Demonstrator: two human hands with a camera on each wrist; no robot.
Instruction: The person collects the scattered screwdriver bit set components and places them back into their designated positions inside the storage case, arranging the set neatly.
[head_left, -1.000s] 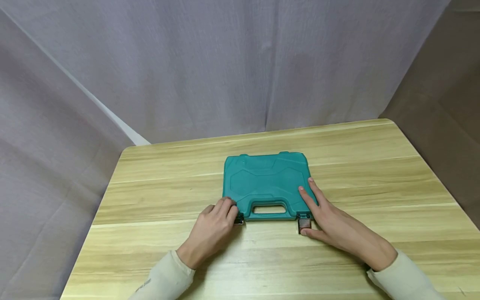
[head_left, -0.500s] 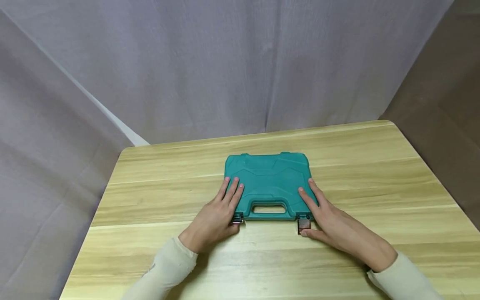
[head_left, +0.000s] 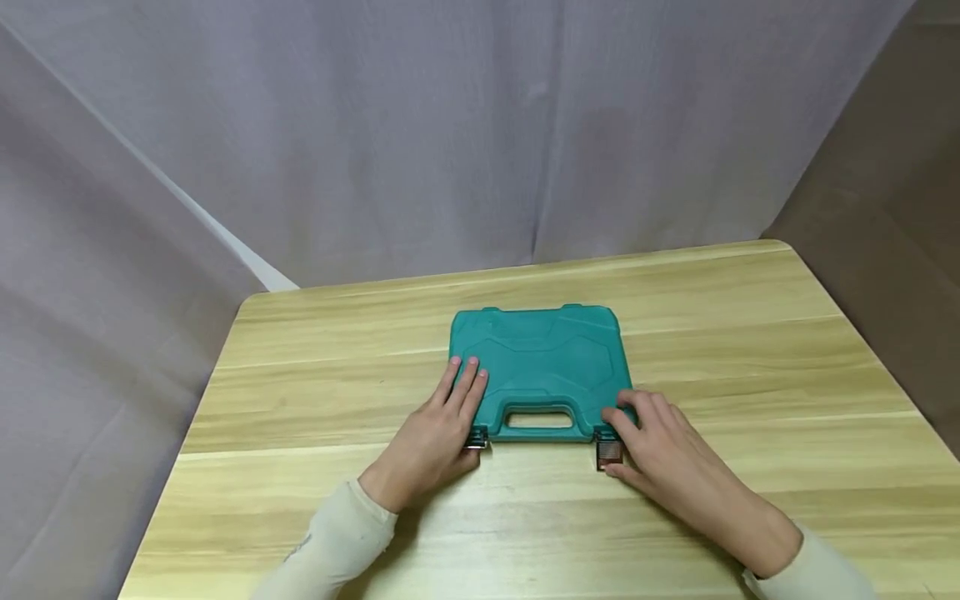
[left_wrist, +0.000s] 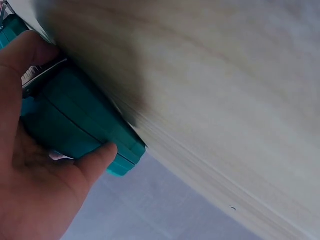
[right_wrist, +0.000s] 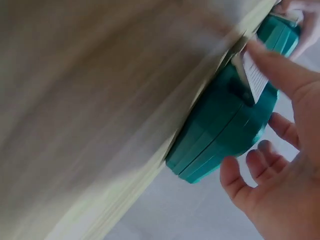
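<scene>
A shut teal plastic case point(head_left: 536, 358) with a moulded handle lies flat in the middle of the wooden table point(head_left: 750, 350). My left hand point(head_left: 450, 417) rests on the lid's left side with straight fingers, its thumb by the left front latch point(head_left: 476, 439). In the left wrist view the case point(left_wrist: 75, 125) sits against my palm. My right hand point(head_left: 645, 437) is at the front right corner. Its thumb point(right_wrist: 280, 70) touches the flipped-out right latch point(head_left: 609, 452), and its fingers point(right_wrist: 240, 180) curl loosely just off the case point(right_wrist: 225, 130).
Grey fabric point(head_left: 450, 125) hangs behind the table and along its left side. A brown wall point(head_left: 885, 167) stands at the right. Bare wood surrounds the case on all sides, and both cream sleeves point(head_left: 330, 550) come in over the near edge.
The left hand went from curled at the left latch to flat on the lid. The right hand's straight fingers drew back from the lid and curled at the front right corner.
</scene>
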